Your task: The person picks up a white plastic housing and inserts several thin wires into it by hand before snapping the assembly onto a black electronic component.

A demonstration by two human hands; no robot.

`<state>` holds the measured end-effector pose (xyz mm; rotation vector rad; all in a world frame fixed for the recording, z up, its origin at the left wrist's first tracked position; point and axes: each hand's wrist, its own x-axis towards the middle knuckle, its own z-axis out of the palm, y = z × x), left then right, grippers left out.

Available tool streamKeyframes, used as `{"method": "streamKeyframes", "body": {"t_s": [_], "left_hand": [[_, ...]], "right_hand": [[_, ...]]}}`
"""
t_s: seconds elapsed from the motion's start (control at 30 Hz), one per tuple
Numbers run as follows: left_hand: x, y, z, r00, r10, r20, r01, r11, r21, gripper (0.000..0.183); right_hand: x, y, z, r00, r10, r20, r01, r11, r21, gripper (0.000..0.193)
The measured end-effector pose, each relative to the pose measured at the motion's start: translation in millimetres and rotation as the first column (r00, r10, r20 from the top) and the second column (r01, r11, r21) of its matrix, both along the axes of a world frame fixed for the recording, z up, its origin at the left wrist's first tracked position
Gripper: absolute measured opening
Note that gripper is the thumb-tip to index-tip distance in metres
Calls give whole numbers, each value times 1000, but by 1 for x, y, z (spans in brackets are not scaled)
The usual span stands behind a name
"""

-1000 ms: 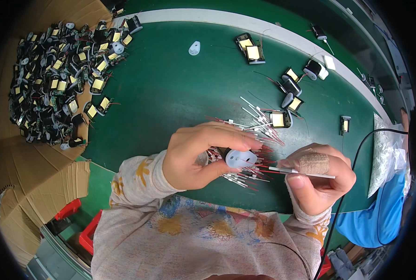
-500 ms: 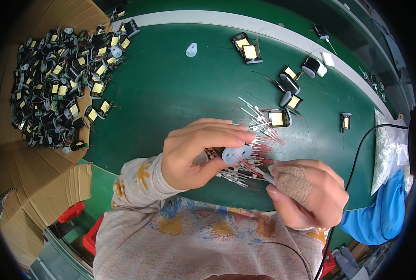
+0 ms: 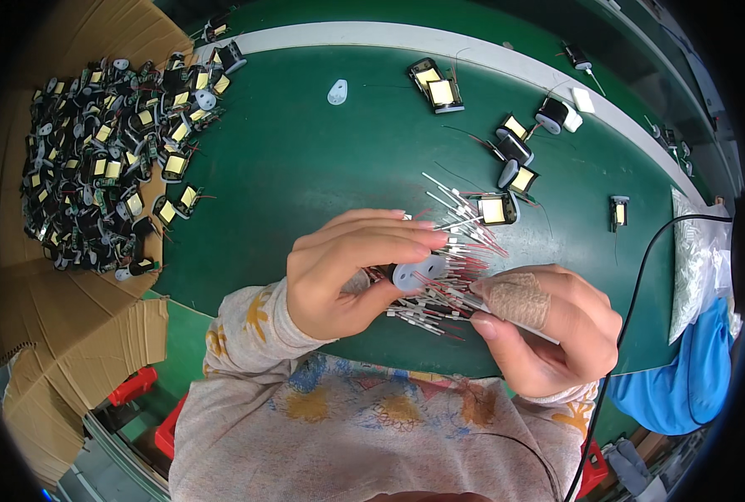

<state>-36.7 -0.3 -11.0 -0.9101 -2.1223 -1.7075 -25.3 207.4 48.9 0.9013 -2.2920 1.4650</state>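
My left hand (image 3: 326, 280) is closed around a small unit whose pale grey oval end cap (image 3: 417, 274), pierced with holes, faces right. Fingers hide most of its body. Thin red wires run from the cap toward my right hand (image 3: 561, 326). Between thumb and bandaged finger, that hand pinches a slim white stick (image 3: 535, 331) with wires at its near end. Whether the wires pass through the cap's hole, I cannot tell. Beneath both hands lies a loose pile of white-tipped red wire leads (image 3: 469, 251).
A cardboard box (image 3: 96, 326) on the left holds a heap of black units with yellow pads (image 3: 101, 167). Several similar units (image 3: 496, 209) lie beyond my hands. A loose grey cap (image 3: 337, 92) rests on the green table. Right: a black cable (image 3: 640, 284), clear bag (image 3: 692, 268), blue cloth (image 3: 673, 385).
My right hand has shifted slightly up and left, its fingers tilting so that more of the white stick shows under them. My left hand keeps its hold on the unit.
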Motion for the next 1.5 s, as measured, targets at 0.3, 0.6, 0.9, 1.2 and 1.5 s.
{"method": "streamKeyframes", "body": {"t_s": [0.3, 0.6, 0.9, 1.2, 1.5], "left_hand": [[0, 0, -1, 999, 17, -27, -17, 1000, -11, 37], [-2, -6, 3, 996, -26, -83, 17, 993, -117, 35], [-3, -6, 6, 992, -25, -122, 8, 990, -140, 39], [4, -7, 1, 998, -57, 15, 57, 998, -17, 40], [12, -5, -2, 983, -117, 145, 103, 990, 98, 29]], "right_hand": [[1, -3, -5, 989, -2, -148, 4, 1000, 10, 27], [0, -6, -7, 984, 2, -180, -2, 1000, -4, 27], [-6, -5, -13, 1000, -17, 12, 18, 998, -66, 27], [-5, -4, -18, 1000, -15, -21, 16, 999, 32, 26], [-2, -9, -15, 963, -6, -271, 51, 986, 161, 39]]}}
